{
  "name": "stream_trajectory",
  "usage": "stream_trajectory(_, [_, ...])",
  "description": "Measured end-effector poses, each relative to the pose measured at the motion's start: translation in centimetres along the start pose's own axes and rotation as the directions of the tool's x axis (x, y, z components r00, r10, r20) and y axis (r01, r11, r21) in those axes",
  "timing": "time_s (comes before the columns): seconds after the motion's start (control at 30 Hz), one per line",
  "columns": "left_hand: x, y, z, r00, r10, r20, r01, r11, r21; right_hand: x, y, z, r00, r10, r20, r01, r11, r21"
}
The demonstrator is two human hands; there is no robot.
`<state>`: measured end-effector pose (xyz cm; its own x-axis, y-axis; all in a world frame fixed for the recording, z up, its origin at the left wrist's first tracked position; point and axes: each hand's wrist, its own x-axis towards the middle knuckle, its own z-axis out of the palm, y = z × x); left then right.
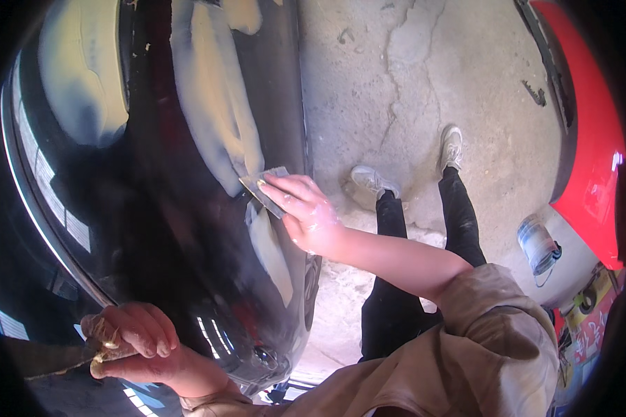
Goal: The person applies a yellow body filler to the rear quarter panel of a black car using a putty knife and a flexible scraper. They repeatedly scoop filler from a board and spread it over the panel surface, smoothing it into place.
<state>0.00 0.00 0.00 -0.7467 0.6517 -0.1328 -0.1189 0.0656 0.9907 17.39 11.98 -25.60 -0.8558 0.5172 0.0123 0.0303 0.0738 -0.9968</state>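
My right hand grips a thin, flat grey spreader, its edge against a black car body panel at a patch of cream filler. A narrower filler patch lies just below my hand, and a broad one is farther left. My left hand is closed on a putty-smeared flat tool at the lower left, near the chrome window trim. Much of that tool is dim or out of view.
My legs and white shoes stand on cracked concrete. A red car panel is at the right, with a tin can on the floor beside it and assorted items at the lower right.
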Motion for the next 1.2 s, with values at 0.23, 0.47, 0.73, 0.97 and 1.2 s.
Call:
stream_trajectory(0.23, [-0.2,-0.5,3.5,0.987,-0.161,0.023,0.163,0.974,-0.155,3.3,-8.1,-8.8,0.986,0.081,-0.147,-0.048,0.976,0.212])
stream_trajectory(0.47, [0.7,0.7,5.3,0.909,-0.257,0.329,0.137,0.928,0.346,8.5,-17.9,-14.6,0.951,-0.294,-0.097,0.296,0.770,0.565])
stream_trajectory(0.73, [0.2,0.5,5.4,0.946,-0.087,0.312,0.029,0.982,0.185,8.0,-19.0,-17.6,0.808,-0.454,0.376,0.482,0.876,0.021])
stream_trajectory(0.97, [0.0,-0.8,5.9,0.997,-0.024,0.069,-0.002,0.938,0.347,7.7,-19.0,-14.1,0.817,-0.569,-0.093,0.450,0.730,-0.514])
stream_trajectory(1.2, [-0.2,-0.4,6.6,0.985,0.155,0.073,-0.167,0.767,0.620,8.2,-23.0,-9.8,0.729,-0.680,-0.078,0.538,0.640,-0.549])
